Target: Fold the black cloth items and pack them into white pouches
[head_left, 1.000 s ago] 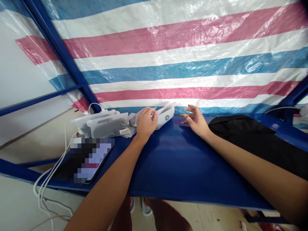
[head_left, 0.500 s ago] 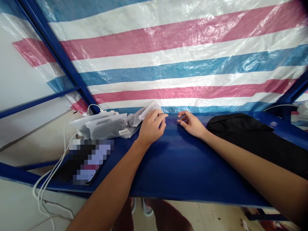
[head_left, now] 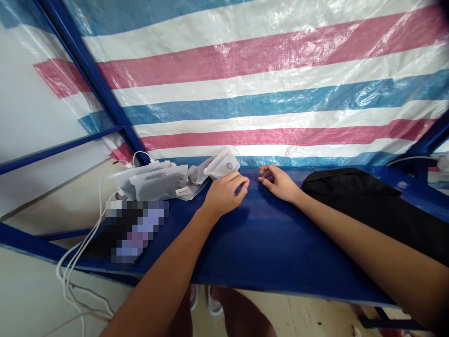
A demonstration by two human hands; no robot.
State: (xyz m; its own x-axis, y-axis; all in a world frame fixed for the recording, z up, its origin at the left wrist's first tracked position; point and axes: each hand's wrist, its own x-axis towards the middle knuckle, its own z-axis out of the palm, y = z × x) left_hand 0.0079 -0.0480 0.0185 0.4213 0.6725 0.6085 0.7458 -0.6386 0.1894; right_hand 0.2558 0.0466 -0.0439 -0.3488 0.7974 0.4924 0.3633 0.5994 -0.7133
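My left hand (head_left: 224,193) rests on the blue table (head_left: 266,243) with its fingers curled and the fingertips pinched together; what they hold, if anything, is too small to make out. Just behind its knuckles stands a small white packet (head_left: 222,164) with a round logo, touching or nearly touching the hand. A short gap to the right, my right hand (head_left: 279,182) lies on the table with its fingers bent inward, thumb and forefinger close together. The two sets of fingertips face each other.
Grey and white flat packets (head_left: 157,182) are piled at the back left. A phone with a blurred screen (head_left: 131,231) lies near the left front edge, white cables (head_left: 79,262) hanging beside it. A black cloth (head_left: 358,196) covers the right side. A striped tarp (head_left: 266,93) forms the back wall.
My left hand has let the white packet down at the back and slid right with pinched fingers. My right hand went from spread fingers to curled and drew toward the left hand.
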